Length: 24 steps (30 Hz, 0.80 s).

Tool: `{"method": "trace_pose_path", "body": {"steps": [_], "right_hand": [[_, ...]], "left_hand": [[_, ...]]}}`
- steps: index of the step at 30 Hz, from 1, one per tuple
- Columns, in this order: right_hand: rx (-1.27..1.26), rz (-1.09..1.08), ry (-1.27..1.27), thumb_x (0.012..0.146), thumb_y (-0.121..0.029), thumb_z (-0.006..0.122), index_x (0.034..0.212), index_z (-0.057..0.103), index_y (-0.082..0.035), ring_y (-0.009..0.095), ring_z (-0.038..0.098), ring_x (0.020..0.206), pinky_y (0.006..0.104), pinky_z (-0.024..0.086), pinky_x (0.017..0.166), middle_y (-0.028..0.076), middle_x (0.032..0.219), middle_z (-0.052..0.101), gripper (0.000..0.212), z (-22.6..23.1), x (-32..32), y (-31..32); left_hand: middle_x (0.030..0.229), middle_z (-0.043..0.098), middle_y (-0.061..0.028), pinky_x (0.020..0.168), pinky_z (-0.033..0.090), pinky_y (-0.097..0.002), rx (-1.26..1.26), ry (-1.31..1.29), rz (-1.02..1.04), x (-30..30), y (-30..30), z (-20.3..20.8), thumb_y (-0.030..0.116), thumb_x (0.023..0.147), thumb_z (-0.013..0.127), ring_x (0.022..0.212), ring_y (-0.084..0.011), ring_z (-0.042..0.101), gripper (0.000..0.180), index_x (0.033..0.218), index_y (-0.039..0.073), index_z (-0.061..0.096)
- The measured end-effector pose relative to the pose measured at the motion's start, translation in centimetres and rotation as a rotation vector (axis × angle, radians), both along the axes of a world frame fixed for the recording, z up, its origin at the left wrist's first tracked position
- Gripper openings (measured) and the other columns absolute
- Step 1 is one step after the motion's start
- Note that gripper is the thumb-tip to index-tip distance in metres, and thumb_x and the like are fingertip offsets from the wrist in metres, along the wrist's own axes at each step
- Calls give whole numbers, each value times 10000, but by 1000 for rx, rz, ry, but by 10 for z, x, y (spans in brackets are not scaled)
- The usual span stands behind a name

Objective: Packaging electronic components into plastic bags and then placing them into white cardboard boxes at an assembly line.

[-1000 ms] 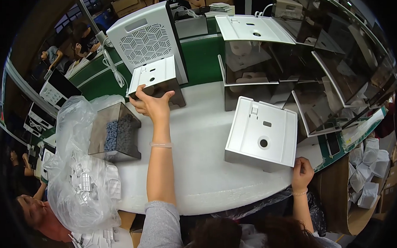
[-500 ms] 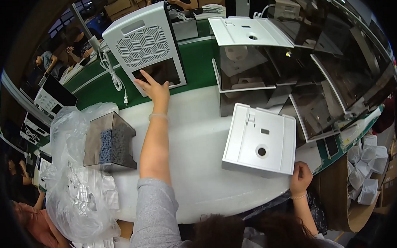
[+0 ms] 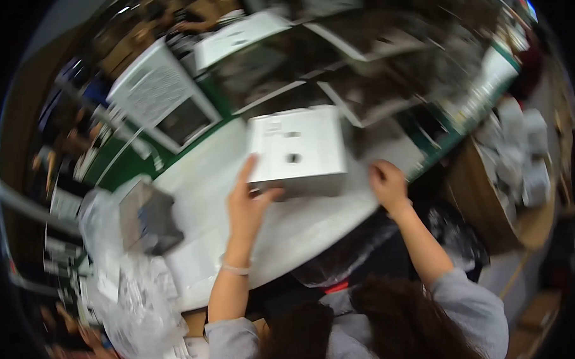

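A box (image 3: 296, 144) with a white top sits on the pale work surface in front of me. Its top has a round dark hole and a smaller slot, and its front side looks grey. My left hand (image 3: 249, 196) grips the near left corner, fingers along the left edge and thumb at the front. My right hand (image 3: 389, 185) is curled closed a little to the right, apart from the box. Whether it holds anything is hidden by the curled fingers and blur. Beyond my left hand stands a tall white appliance (image 3: 158, 92) with a patterned grille and dark window.
Smoked see-through bins with white edges (image 3: 354, 95) are stacked behind the box. A smoky bin (image 3: 148, 216) with blue contents stands left, beside a clear plastic bag (image 3: 130, 305) of white parts. A carton (image 3: 500, 204) of white pieces is at right. People work at the far left.
My left hand has left the tall appliance's front and come to the white-topped box. My right hand is now apart from its near right corner. The whole view has turned and is blurred.
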State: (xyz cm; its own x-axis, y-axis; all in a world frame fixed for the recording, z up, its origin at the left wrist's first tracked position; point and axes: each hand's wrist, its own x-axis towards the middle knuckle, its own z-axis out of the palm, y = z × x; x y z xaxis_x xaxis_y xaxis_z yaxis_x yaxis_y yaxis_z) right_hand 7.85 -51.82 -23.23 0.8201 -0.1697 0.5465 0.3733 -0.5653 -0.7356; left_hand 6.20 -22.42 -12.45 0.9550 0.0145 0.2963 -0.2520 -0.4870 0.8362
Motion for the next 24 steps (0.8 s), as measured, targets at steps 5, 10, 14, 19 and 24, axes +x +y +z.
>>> {"method": "trace_pose_path", "body": {"steps": [5,10,14,19,24], "right_hand": [[78,103,-278,715,14,632,790,616,-15,275,595,602,330,477,572,112,709,608,81,39,-28,-2],[115,-427,-173,769,-43,598,751,627,-10,282,624,653,333,493,600,139,749,636,48,39,-59,-123],[82,-800,49,822,-142,576,851,658,-11,306,648,725,358,500,662,174,810,660,157,-24,-65,-260],[39,-910,498,766,-199,592,893,697,-28,326,665,831,374,515,767,178,897,685,238,-100,-66,-389],[-67,-790,970,779,-170,611,851,748,-105,250,668,764,370,514,736,145,844,706,167,-132,-52,-425]], "left_hand": [[1240,542,-121,840,506,-296,-161,-153,72,-21,84,10,-134,721,642,1034,-197,571,622,1304,12,481],[1082,593,-134,830,478,-311,81,-252,337,-48,192,34,-57,835,546,917,-204,582,518,1331,36,432],[1122,582,-257,892,476,-450,178,-336,432,-45,203,36,274,787,757,990,-345,586,631,1208,-103,475],[1180,512,-286,909,450,-474,345,-472,671,-19,299,-13,320,794,753,1020,-368,545,770,1295,-98,343],[1158,527,-269,881,461,-484,505,-609,876,-45,317,-23,330,843,692,997,-376,553,635,1242,-89,429]]}}
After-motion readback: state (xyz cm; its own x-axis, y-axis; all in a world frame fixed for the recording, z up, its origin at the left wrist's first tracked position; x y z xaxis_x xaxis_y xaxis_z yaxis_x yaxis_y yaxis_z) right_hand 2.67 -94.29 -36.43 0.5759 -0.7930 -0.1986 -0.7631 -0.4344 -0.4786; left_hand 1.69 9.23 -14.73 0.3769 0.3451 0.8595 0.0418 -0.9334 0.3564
